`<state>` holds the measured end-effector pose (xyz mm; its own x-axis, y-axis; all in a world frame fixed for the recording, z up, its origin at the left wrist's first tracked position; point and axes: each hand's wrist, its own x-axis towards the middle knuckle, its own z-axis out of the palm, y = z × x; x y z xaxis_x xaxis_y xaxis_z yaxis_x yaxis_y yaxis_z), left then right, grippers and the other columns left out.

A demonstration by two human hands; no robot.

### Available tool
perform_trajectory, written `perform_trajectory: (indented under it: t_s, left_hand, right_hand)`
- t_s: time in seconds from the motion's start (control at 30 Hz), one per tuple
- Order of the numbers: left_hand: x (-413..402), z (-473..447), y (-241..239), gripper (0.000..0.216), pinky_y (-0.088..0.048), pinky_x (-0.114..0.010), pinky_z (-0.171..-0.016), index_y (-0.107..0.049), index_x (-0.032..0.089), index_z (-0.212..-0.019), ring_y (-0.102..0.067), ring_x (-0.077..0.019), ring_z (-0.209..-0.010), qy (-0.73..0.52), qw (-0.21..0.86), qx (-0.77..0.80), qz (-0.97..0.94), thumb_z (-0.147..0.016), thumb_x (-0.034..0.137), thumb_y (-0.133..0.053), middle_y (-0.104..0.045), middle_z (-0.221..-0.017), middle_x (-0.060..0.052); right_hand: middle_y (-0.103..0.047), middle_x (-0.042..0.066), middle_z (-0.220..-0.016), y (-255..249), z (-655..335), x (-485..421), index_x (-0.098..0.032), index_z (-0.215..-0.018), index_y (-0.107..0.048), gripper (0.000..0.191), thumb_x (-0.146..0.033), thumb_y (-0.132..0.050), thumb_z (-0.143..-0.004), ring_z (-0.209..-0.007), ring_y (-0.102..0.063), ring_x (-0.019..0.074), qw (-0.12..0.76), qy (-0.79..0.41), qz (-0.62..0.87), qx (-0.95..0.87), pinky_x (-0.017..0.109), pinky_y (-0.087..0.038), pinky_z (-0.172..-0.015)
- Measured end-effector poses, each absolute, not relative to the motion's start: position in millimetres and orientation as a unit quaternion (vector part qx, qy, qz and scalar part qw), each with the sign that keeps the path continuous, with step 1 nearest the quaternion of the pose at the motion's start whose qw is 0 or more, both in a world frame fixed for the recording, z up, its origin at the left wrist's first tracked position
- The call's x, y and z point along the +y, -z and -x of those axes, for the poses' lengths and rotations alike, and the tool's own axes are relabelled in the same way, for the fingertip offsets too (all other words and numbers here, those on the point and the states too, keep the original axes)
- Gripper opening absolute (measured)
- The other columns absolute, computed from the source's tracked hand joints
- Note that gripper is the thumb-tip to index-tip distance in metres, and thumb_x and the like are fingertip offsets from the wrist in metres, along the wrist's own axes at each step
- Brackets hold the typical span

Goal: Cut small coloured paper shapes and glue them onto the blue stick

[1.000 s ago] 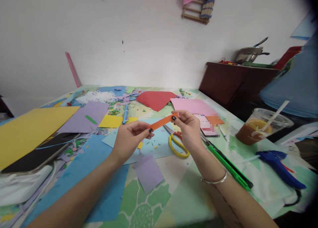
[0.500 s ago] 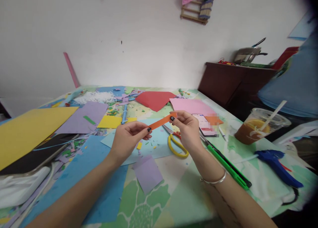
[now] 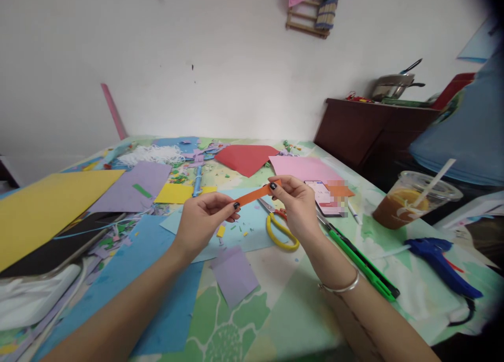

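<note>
An orange paper strip (image 3: pixel 254 196) is stretched between my two hands above the table. My left hand (image 3: pixel 207 215) pinches its left end between thumb and fingers. At the other end, my right hand (image 3: pixel 295 202) grips the strip the same way, and its right tip is partly covered by the thumb. Just under the strip, scissors with yellow and orange handles (image 3: pixel 281 235) lie on a light blue sheet (image 3: pixel 236 241), their handle partly behind my right hand. Small yellow and green scraps are scattered on that sheet. A purple paper square (image 3: pixel 235 276) lies nearer to me.
To the right are a green utility knife (image 3: pixel 364 265), a phone (image 3: pixel 323 196), a blue glue gun (image 3: pixel 443 265) and a cup of iced drink (image 3: pixel 405 202). Yellow card (image 3: pixel 55 204) and purple sheets cover the left. Red paper (image 3: pixel 247 158) and white shreds (image 3: pixel 151 155) lie farther back.
Almost nothing differs. Both hands keep hold of the orange paper strip in nearly the same place, with only a slight shift in its angle.
</note>
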<state>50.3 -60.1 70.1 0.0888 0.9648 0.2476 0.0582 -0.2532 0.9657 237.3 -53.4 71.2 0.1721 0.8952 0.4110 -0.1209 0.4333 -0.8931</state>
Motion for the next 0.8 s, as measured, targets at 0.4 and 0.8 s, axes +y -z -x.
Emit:
perform_trajectory:
  t_s: [0.4,0.8]
  left_hand:
    - [-59.1,-49.3,-72.1,0.011,-0.055,-0.026,-0.057,-0.069,0.014,-0.07,-0.066,-0.0151,-0.055,-0.522,0.455,0.426,-0.583,-0.068,0.023,-0.074,-0.069,-0.058,-0.002]
    - [-57.2,-46.0,-73.0,0.017,-0.052,-0.026,-0.047,-0.065,0.015,-0.075,-0.064,-0.0157,-0.045,-0.541,0.485,0.434,-0.533,-0.068,0.028,-0.074,-0.069,-0.052,-0.002]
  right_hand:
    - [-0.061,-0.001,-0.06,-69.1,-238.2,-52.1,-0.017,-0.078,-0.069,0.016,-0.032,-0.071,-0.074,-0.053,-0.054,0.0097,0.669,-0.387,0.382,-0.507,0.022,-0.042,-0.05]
    - [-0.063,0.0,-0.052,-71.1,-234.5,-55.5,-0.016,-0.08,-0.072,0.014,-0.029,-0.069,-0.076,-0.048,-0.059,0.0124,0.668,-0.381,0.372,-0.521,0.025,-0.048,-0.049]
